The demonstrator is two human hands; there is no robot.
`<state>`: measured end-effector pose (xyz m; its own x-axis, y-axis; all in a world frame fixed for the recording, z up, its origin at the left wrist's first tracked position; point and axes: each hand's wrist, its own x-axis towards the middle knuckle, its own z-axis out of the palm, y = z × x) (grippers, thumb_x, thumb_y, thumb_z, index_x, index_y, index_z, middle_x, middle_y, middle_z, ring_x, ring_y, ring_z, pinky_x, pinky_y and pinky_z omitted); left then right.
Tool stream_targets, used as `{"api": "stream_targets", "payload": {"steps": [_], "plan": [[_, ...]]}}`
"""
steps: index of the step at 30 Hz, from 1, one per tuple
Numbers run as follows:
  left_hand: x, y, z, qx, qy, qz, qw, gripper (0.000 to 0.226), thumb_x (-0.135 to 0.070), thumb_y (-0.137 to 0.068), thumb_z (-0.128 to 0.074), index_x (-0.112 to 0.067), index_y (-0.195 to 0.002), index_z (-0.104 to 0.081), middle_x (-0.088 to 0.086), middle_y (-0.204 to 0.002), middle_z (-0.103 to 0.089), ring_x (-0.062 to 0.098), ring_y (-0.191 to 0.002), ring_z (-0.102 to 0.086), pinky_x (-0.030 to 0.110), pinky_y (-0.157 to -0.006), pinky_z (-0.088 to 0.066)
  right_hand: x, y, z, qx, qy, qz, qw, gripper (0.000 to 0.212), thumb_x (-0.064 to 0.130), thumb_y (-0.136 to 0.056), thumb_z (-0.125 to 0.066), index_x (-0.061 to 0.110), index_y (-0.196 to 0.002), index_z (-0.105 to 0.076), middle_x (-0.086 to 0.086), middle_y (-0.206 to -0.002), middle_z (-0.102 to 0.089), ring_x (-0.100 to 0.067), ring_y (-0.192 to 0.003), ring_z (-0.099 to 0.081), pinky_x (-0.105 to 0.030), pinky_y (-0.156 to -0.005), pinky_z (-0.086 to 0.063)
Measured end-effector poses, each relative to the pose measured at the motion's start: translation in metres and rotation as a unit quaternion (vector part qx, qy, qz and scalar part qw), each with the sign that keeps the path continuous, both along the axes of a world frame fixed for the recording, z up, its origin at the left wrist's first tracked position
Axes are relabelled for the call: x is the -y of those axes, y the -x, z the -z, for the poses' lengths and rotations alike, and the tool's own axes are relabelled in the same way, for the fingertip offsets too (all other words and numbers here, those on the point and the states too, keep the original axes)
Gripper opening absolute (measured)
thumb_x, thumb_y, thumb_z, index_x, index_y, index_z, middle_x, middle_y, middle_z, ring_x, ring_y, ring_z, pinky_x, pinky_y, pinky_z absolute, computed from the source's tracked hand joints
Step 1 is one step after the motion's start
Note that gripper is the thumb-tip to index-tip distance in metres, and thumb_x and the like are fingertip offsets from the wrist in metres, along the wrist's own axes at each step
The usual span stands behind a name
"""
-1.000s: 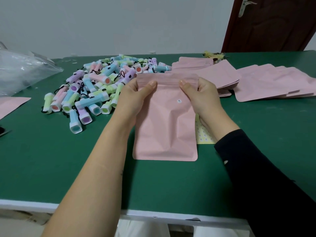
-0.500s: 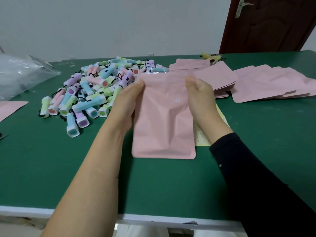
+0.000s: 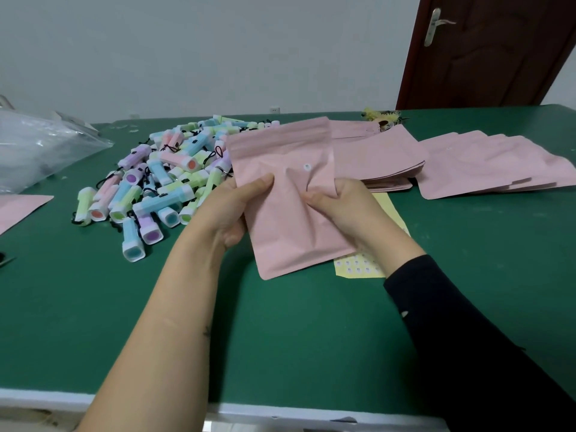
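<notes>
I hold a pink zip pouch (image 3: 280, 169) with a small round valve tilted up above the green table (image 3: 93, 322). My left hand (image 3: 229, 210) grips its left edge, thumb on the front. My right hand (image 3: 344, 207) pinches the pouch's middle right, creasing the front. A heap of pastel toy flashlights (image 3: 156, 188) lies to the left, just behind my left hand.
Stacks of flat pink pouches (image 3: 486, 163) lie at the back right. A yellow sticker sheet (image 3: 358, 266) sits under my right wrist. A clear plastic bag (image 3: 40, 148) is at the far left, another pink pouch (image 3: 18, 207) below it. A dark door (image 3: 498, 48) stands behind.
Both hands slid from the pouch's top edge down to its middle. The pouch lifted off the table and tilted, its top now leaning away and left.
</notes>
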<state>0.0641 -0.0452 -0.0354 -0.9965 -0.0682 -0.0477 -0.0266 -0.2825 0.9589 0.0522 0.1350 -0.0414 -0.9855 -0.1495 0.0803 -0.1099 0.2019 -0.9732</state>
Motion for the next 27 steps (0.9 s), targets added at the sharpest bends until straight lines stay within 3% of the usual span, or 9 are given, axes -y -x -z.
{"api": "stream_targets", "payload": {"steps": [3, 6, 9, 11, 14, 17, 20, 23, 27], "plan": [[-0.001, 0.002, 0.001, 0.001, -0.023, -0.013, 1.0, 0.016, -0.006, -0.092, -0.062, -0.011, -0.106, -0.068, 0.007, -0.102, -0.075, 0.02, -0.087, -0.073, 0.032, -0.078, -0.061, 0.0, 0.0, -0.001, -0.002, -0.001, -0.005, 1.0, 0.054, 0.04, -0.089, -0.066, -0.011, -0.105, -0.058, -0.018, -0.089, -0.067, -0.02, -0.073, -0.052, -0.032, -0.067, -0.039], [0.0, 0.001, 0.004, 0.024, -0.033, 0.016, 0.999, 0.019, -0.009, -0.092, -0.063, -0.007, -0.109, -0.067, 0.008, -0.098, -0.076, 0.02, -0.084, -0.074, 0.03, -0.068, -0.06, -0.001, 0.001, -0.001, -0.005, 0.008, 0.012, 1.0, 0.056, 0.04, -0.093, -0.06, -0.015, -0.103, -0.054, -0.006, -0.081, -0.051, -0.017, -0.07, -0.047, -0.03, -0.064, -0.035], [-0.004, 0.0, 0.006, 0.038, -0.031, 0.053, 0.997, 0.018, -0.011, -0.09, -0.063, -0.006, -0.107, -0.068, 0.008, -0.097, -0.076, 0.02, -0.085, -0.074, 0.031, -0.068, -0.06, -0.005, 0.002, 0.0, -0.015, 0.015, 0.018, 1.0, 0.048, 0.032, -0.096, -0.058, -0.016, -0.102, -0.055, -0.011, -0.078, -0.054, -0.016, -0.07, -0.046, -0.029, -0.064, -0.034], [-0.008, 0.002, 0.006, 0.028, -0.05, 0.044, 0.997, 0.017, -0.009, -0.092, -0.06, -0.007, -0.108, -0.067, 0.007, -0.098, -0.076, 0.02, -0.086, -0.074, 0.032, -0.069, -0.06, -0.013, 0.002, -0.002, -0.008, 0.028, 0.001, 1.0, 0.041, 0.033, -0.094, -0.061, -0.008, -0.101, -0.063, -0.025, -0.088, -0.064, -0.017, -0.071, -0.052, -0.03, -0.067, -0.04], [-0.014, 0.01, 0.004, 0.03, -0.151, -0.027, 0.988, 0.014, -0.01, -0.098, -0.056, -0.01, -0.108, -0.066, 0.005, -0.098, -0.076, 0.02, -0.086, -0.074, 0.038, -0.07, -0.061, -0.033, 0.003, -0.001, 0.053, 0.101, -0.032, 0.993, 0.023, 0.034, -0.088, -0.07, 0.015, -0.102, -0.073, -0.005, -0.11, -0.073, -0.013, -0.091, -0.07, -0.031, -0.079, -0.055], [-0.019, 0.019, 0.0, 0.026, -0.258, -0.084, 0.962, 0.016, -0.01, -0.099, -0.054, -0.009, -0.112, -0.064, 0.007, -0.1, -0.076, 0.021, -0.089, -0.074, 0.041, -0.069, -0.061, -0.037, -0.002, 0.004, 0.146, 0.2, -0.064, 0.967, 0.033, 0.033, -0.085, -0.073, 0.016, -0.112, -0.067, -0.003, -0.111, -0.073, -0.022, -0.102, -0.07, -0.034, -0.078, -0.059], [-0.036, 0.022, 0.001, 0.023, -0.264, -0.082, 0.961, 0.015, -0.011, -0.101, -0.052, -0.007, -0.109, -0.064, 0.009, -0.1, -0.076, 0.022, -0.095, -0.073, 0.044, -0.075, -0.06, -0.026, -0.004, 0.008, 0.139, 0.238, -0.059, 0.959, 0.03, 0.023, -0.087, -0.072, 0.014, -0.115, -0.065, -0.003, -0.11, -0.073, -0.022, -0.103, -0.069, -0.038, -0.083, -0.059], [-0.053, 0.021, 0.002, 0.03, -0.255, -0.079, 0.963, 0.012, -0.009, -0.099, -0.054, -0.005, -0.103, -0.064, 0.008, -0.094, -0.077, 0.02, -0.087, -0.074, 0.04, -0.071, -0.061, -0.03, -0.005, 0.008, 0.109, 0.259, -0.011, 0.96, 0.023, 0.013, -0.087, -0.072, 0.011, -0.109, -0.066, -0.004, -0.106, -0.074, -0.023, -0.1, -0.07, -0.041, -0.087, -0.057], [-0.061, 0.027, -0.002, 0.012, -0.219, -0.09, 0.972, 0.017, -0.007, -0.098, -0.056, -0.006, -0.113, -0.063, 0.006, -0.1, -0.076, 0.018, -0.089, -0.074, 0.035, -0.076, -0.06, -0.049, -0.002, 0.008, 0.109, 0.268, -0.006, 0.957, 0.022, 0.011, -0.089, -0.069, 0.011, -0.111, -0.066, -0.004, -0.109, -0.073, -0.021, -0.1, -0.07, -0.039, -0.086, -0.058]]}}
